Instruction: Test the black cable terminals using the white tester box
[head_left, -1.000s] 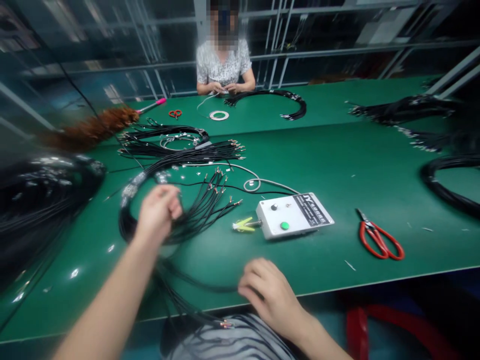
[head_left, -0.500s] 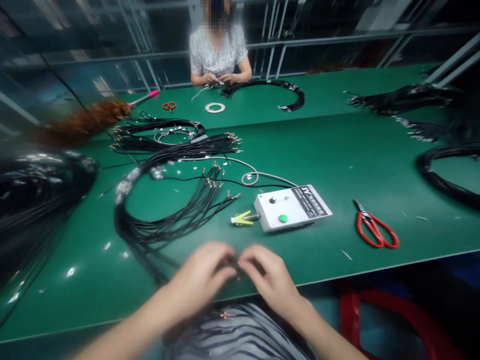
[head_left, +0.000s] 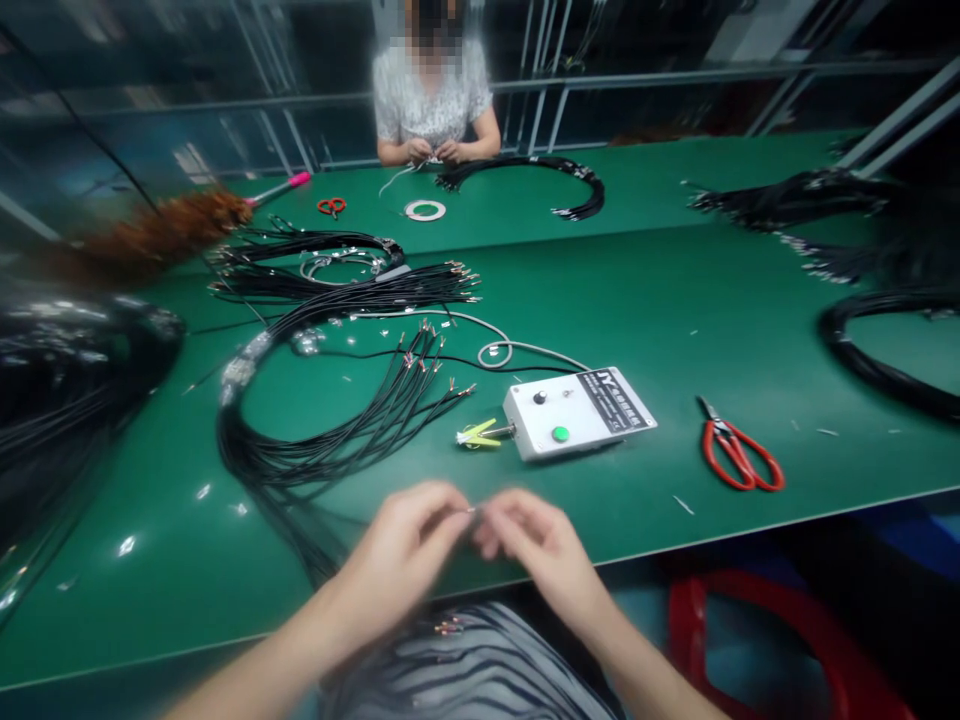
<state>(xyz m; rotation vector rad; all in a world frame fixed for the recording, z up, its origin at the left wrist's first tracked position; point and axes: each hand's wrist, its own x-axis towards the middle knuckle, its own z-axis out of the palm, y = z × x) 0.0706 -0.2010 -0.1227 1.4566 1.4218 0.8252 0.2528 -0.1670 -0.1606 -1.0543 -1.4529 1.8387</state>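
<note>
Above the table's near edge, my left hand (head_left: 416,535) pinches the thin end of a cable between thumb and forefinger; only its small tip shows. My right hand (head_left: 529,535) meets it there, slightly blurred, its thumb and fingers closed on the same end. From under my left forearm, black cables (head_left: 289,525) run back to a curved bundle (head_left: 232,420) with stripped copper ends. More copper wire ends (head_left: 448,627) lie over my lap below the hands. Just beyond my fingers sits a white control box (head_left: 525,440) with a green button and a yellow clip (head_left: 480,436).
Red-handled scissors (head_left: 739,450) lie right of the box. Further cable bundles rest at the left (head_left: 67,370) and right (head_left: 847,360). Across the green table (head_left: 600,280), a co-worker's hands (head_left: 433,151) hold something thin near a white tape ring (head_left: 425,211). A brown duster (head_left: 165,235) lies back left.
My hands stay together while the fingertips shift: the right fingers have curled in further, and a small tip now shows at the left fingertips. The view has moved slightly.
</note>
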